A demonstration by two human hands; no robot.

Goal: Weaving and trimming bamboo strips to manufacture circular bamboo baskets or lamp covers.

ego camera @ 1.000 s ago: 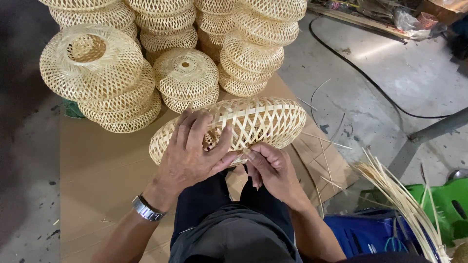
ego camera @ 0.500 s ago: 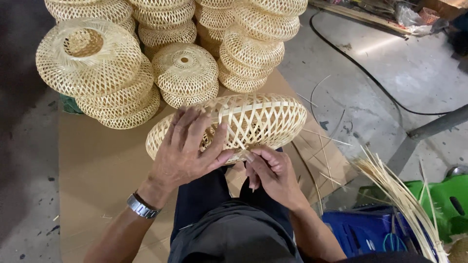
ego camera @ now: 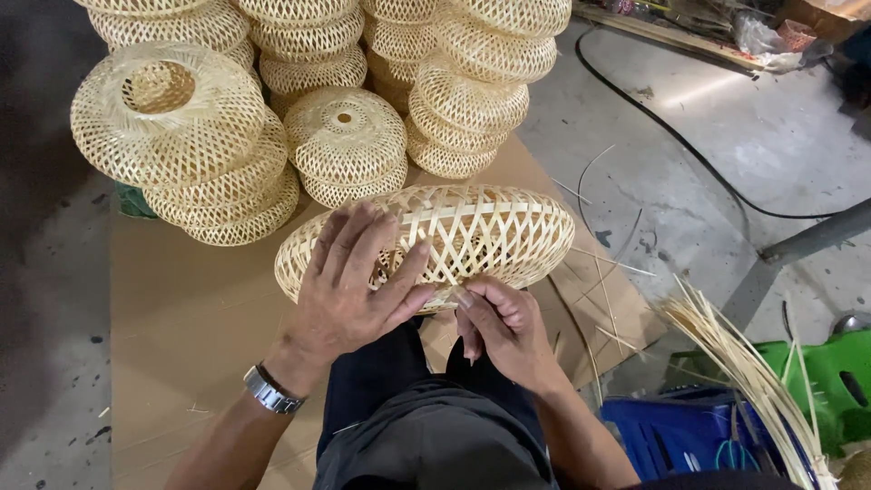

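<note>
shade: a woven bamboo shade (ego camera: 472, 231) lies on its side across the person's knees, its near rim turned toward the body, so the edge is within reach of both hands.
left hand: the left hand (ego camera: 358, 286) lies flat over the shade's left half, fingers (ego camera: 399, 272) spread and pressing on the weave; this looks like a steadying hold that keeps the round form from rolling.
right hand: the right hand (ego camera: 504, 327) is at the lower rim, fingers curled and pinched on a thin strip at the edge; what exactly sits between the tips is too small to tell.
cardboard: a brown cardboard sheet (ego camera: 181, 318) covers the floor under the shade, likely to keep the work off the concrete.
stacks: finished shades (ego camera: 345, 145) stand nested in stacks just beyond the one in hand, well apart from the hands.
strips: a bundle of loose bamboo strips (ego camera: 744, 372) fans out at the right, near the right arm, handy for the weaving hand.
crates: a blue crate (ego camera: 676, 436) and a green one (ego camera: 835, 372) sit behind the strips.
cable: a black cable (ego camera: 680, 136) runs over the concrete floor (ego camera: 753, 118).
</note>
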